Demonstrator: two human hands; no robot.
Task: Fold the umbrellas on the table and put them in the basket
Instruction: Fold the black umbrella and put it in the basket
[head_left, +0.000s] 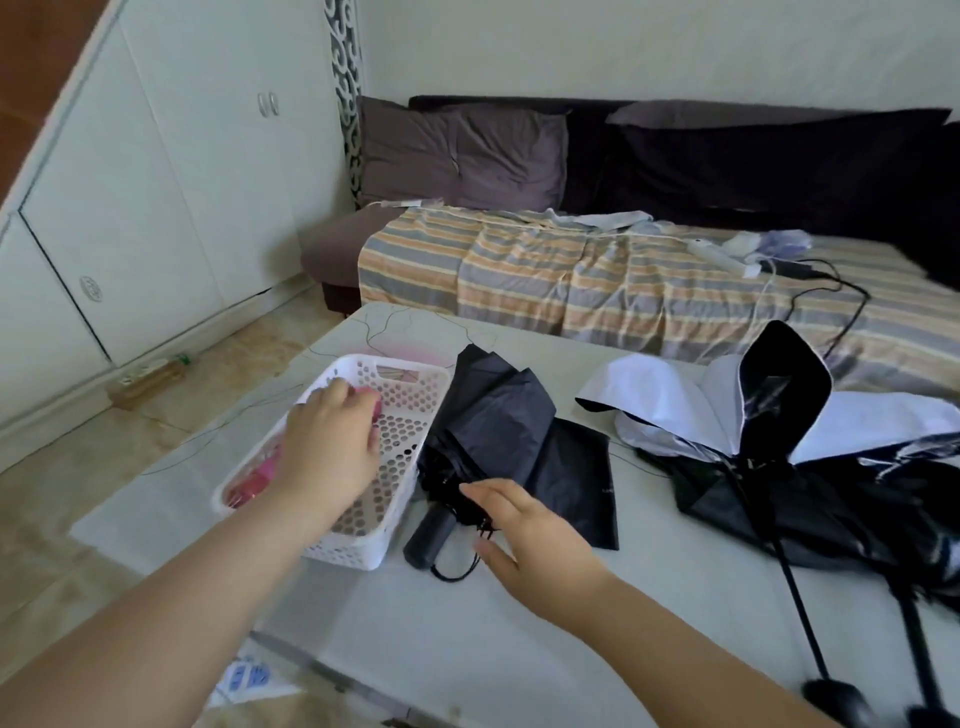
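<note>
Single head-worn view, angled forward and down, close over the table (467, 623), sofa (571, 280) beyond.

Two bare forearms fill the lower half of the head-camera view, both uncovered from wrist to the edge of the picture, with no sleeve or cuff visible on either. The left hand (332, 441) wears no ring, watch, bracelet or glove on the parts that show, and its wrist is plain. The right hand (524, 535) is likewise unadorned, its fingernails short and unpainted. Both arms look rounded and smooth, free of markings or bandages. Slight motion blur softens the edges of the left hand, so finer detail there cannot be made out.
</note>
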